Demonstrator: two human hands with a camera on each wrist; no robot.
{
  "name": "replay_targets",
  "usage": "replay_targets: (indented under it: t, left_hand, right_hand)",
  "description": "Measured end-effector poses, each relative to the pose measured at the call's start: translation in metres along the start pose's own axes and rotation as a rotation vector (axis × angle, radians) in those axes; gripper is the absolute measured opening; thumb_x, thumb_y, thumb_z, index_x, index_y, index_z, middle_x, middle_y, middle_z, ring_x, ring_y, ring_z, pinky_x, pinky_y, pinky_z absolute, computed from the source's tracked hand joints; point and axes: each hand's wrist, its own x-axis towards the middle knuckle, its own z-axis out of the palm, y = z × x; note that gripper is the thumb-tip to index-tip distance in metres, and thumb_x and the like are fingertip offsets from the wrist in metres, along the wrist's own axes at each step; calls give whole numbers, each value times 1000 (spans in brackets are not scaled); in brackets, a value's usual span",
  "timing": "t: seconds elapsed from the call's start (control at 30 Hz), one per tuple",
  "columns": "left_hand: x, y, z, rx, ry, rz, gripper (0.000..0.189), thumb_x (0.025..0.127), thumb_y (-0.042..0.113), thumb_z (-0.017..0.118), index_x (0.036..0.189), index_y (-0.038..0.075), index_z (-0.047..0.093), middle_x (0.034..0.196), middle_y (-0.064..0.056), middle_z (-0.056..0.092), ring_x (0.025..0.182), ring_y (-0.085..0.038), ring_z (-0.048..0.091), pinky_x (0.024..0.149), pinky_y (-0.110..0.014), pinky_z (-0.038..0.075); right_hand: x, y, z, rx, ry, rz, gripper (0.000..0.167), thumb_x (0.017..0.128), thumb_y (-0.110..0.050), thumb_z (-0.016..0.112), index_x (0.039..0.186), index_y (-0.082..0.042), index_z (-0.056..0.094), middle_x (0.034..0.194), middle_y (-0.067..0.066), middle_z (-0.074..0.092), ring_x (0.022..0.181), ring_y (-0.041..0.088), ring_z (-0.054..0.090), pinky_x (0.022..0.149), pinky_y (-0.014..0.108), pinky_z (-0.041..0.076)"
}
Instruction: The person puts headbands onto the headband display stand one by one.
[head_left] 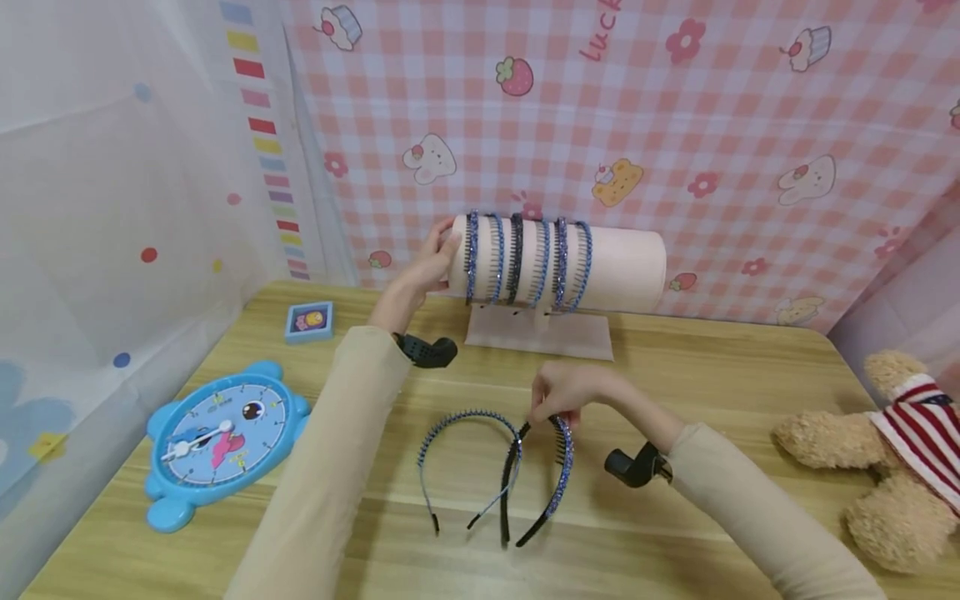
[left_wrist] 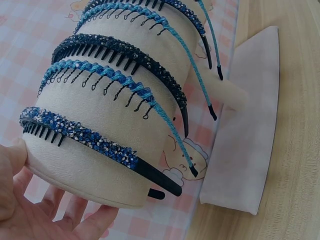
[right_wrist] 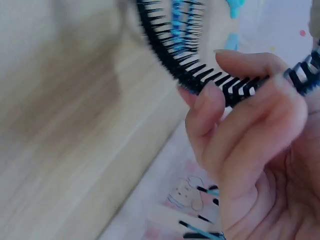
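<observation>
A cream roll-shaped headband stand (head_left: pixel 626 268) stands at the back of the table. Several blue and black headbands (left_wrist: pixel 80 137) sit across its left part, some beaded, some braided, with comb teeth inside. My left hand (head_left: pixel 430 265) grips the roll's left end, thumb on the side and fingers at the end face (left_wrist: pixel 55 212). Nearer to me, my right hand (head_left: pixel 573 387) pinches a blue glittery headband (head_left: pixel 566 475) at the top of its curve; its black teeth (right_wrist: pixel 167 55) show in the right wrist view. A thin blue braided headband (head_left: pixel 474 413) is just left of it, overlapping it in the head view.
At the left lies a blue toy clock (head_left: pixel 225 433), with a small blue-framed picture (head_left: pixel 309 322) behind it. A teddy bear (head_left: pixel 896 467) in a striped top lies at the right edge. Behind the table hangs a pink checked cloth (head_left: pixel 615 100).
</observation>
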Motion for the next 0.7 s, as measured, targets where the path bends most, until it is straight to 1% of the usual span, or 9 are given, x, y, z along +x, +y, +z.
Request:
replay_targets:
  t: [0.07, 0.2, 0.33, 0.43, 0.5, 0.57, 0.6, 0.67, 0.7]
  left_hand:
    - [0, 0, 0, 1, -1, -2, 47, 99, 39, 28, 144, 36, 14, 150, -4, 22, 133, -28, 32, 106, -51, 34]
    - [0, 0, 0, 2, 1, 3, 48, 99, 39, 28, 144, 35, 14, 150, -5, 23, 133, -28, 33, 105, -51, 35]
    - [0, 1, 0, 2, 6, 13, 48, 99, 38, 28, 144, 34, 14, 148, -6, 24, 133, -29, 33, 105, -51, 35]
    - [0, 2, 0, 5, 12, 18, 48, 99, 39, 29, 144, 34, 14, 149, -5, 24, 133, -28, 32, 105, -51, 35]
    - [0, 2, 0, 8, 14, 21, 48, 99, 40, 29, 144, 34, 14, 149, -4, 23, 133, -28, 32, 106, -51, 35]
    - [0, 1, 0, 14, 12, 22, 49, 99, 40, 28, 145, 34, 13, 149, -4, 23, 134, -28, 31, 106, -51, 35]
    - [0, 1, 0, 16, 10, 23, 49, 99, 40, 28, 145, 34, 13, 149, -5, 23, 134, -28, 31, 106, -51, 34]
    - [-1, 0, 0, 22, 7, 20, 49, 99, 40, 28, 145, 34, 13, 149, -5, 23, 134, -28, 31, 106, -51, 34]
    - [-1, -1, 0, 23, 7, 16, 49, 99, 40, 28, 144, 35, 13, 148, -6, 24, 134, -28, 31, 106, -51, 34]
  right_hand:
    - [-5, 1, -4, -22, 37, 33, 18, 81, -17, 64, 81, 1, 69, 45, -6, 47, 36, 3, 45, 38, 13, 41]
    - [-15, 0, -10, -103, 111, 69, 19, 79, -15, 64, 70, 1, 68, 42, -7, 44, 34, 3, 43, 38, 13, 40]
    - [-26, -3, -15, -193, 210, 111, 20, 78, -12, 65, 59, -3, 64, 40, -7, 45, 33, 4, 42, 37, 14, 41]
    - [-31, -6, -17, -231, 296, 133, 23, 76, -10, 65, 54, -7, 59, 41, -6, 46, 34, 5, 43, 37, 14, 39]
    - [-34, -5, -20, -226, 338, 127, 18, 76, -10, 65, 60, -5, 60, 44, -4, 48, 35, 6, 44, 37, 15, 39]
    - [-38, -3, -24, -194, 364, 131, 12, 78, -12, 66, 71, -3, 63, 49, -2, 51, 38, 7, 46, 39, 17, 41]
    - [-41, 0, -27, -176, 368, 135, 12, 79, -14, 66, 78, -2, 63, 51, -1, 53, 40, 8, 47, 40, 19, 43]
    - [-47, 7, -33, -124, 366, 137, 23, 81, -17, 66, 93, 2, 63, 57, 1, 57, 43, 9, 49, 45, 23, 48]
    - [-50, 11, -37, -100, 364, 140, 28, 82, -19, 66, 98, 4, 63, 58, 2, 57, 45, 9, 50, 47, 25, 51]
